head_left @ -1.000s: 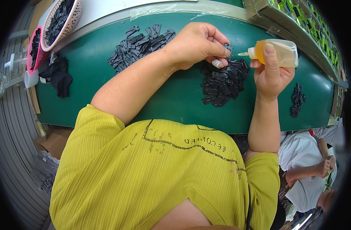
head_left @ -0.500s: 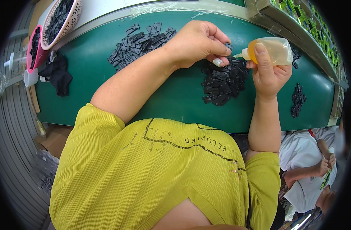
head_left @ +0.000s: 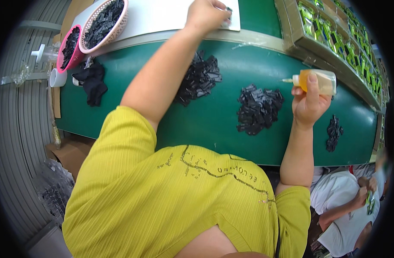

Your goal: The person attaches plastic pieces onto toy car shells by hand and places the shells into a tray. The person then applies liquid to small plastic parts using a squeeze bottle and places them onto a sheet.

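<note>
My left hand (head_left: 204, 18) reaches over the white board (head_left: 160, 19) at the far side, its fingers pinched on a small black plastic part (head_left: 228, 9). Much of that part is hidden by the fingers. My right hand (head_left: 309, 106) grips a clear squeeze bottle (head_left: 325, 81) of amber liquid, tilted on its side with the thin nozzle pointing left. Below and left of the nozzle lies a heap of black plastic parts (head_left: 259, 111) on the green table (head_left: 214, 124). Another heap of black parts (head_left: 202, 77) sits beside my left forearm.
Pink baskets (head_left: 124, 26) full of black parts stand at the far left, near a black cloth (head_left: 93, 84) and a white cup (head_left: 58, 78). Boxed green-and-black items (head_left: 330, 36) line the right. A small black pile (head_left: 333, 134) lies right; a co-worker (head_left: 347, 210) sits lower right.
My left hand has moved from the bottle's nozzle, above the middle heap, away to the white board with the small part. My right hand still holds the bottle sideways. The view has shifted.
</note>
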Available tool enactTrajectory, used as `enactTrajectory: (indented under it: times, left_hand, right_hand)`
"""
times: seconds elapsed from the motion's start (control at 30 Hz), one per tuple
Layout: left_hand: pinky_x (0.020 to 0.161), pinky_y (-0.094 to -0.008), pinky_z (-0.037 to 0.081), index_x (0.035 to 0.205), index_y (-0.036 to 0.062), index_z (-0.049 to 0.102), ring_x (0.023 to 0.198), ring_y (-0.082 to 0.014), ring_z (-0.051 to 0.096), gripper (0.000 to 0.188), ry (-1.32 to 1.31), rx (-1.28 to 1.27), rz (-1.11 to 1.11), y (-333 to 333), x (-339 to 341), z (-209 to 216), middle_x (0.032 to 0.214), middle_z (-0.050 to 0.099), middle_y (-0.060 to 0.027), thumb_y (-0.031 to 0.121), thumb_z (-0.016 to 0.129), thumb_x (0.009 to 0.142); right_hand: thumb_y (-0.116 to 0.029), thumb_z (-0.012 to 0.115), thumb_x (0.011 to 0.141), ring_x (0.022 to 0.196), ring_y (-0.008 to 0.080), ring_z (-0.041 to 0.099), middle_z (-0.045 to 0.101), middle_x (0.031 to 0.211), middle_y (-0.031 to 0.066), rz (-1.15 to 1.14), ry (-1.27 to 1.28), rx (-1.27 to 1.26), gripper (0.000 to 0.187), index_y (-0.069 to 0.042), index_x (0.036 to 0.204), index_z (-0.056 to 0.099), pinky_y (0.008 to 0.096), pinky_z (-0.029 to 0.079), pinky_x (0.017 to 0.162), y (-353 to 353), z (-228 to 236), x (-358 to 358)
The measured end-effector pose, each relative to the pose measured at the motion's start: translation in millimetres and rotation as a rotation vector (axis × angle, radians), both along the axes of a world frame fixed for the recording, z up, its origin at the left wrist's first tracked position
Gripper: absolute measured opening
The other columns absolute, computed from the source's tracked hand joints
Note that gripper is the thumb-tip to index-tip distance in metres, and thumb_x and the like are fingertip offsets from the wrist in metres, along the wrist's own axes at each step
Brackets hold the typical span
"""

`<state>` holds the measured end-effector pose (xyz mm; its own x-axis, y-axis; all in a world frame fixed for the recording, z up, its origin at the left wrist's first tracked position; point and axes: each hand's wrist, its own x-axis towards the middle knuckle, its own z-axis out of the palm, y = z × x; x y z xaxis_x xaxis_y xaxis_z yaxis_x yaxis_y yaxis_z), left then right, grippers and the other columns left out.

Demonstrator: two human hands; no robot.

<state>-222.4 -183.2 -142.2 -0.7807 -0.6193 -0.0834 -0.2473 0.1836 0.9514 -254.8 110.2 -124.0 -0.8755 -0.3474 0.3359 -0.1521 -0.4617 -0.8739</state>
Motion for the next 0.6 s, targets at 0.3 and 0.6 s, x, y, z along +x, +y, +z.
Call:
enactTrajectory:
  times: [0.3, 0.6]
  left_hand:
    - [0.070, -0.0346, 0.051, 0.085, 0.0021, 0.068, 0.075, -0.0237, 0.064, 0.034, -0.317, -0.539, -0.558, 104.6, 62.1, 27.4, 0.077, 0.066, -0.0110, 0.033, 0.075, 0.073]
    - [0.057, -0.0275, 0.049, 0.084, 0.0008, 0.065, 0.063, -0.0148, 0.062, 0.016, -0.334, 0.088, -0.496, 115.4, 65.6, 25.8, 0.075, 0.066, -0.0069, 0.013, 0.073, 0.077]
  right_hand:
    - [-0.006, 0.061, 0.088, 0.052, 0.0107, 0.053, 0.063, 0.078, 0.0077, 0.013, 0.022, -0.025, 0.008, 0.000, 0.092, 0.060, 0.0238, 0.043, 0.046, 2.1, -4.6, -11.8]
    - [-0.007, 0.062, 0.087, 0.052, 0.0107, 0.054, 0.063, 0.078, 0.0072, 0.031, 0.021, -0.019, 0.009, 0.000, 0.092, 0.060, 0.0230, 0.044, 0.046, 1.6, -6.8, -5.9]
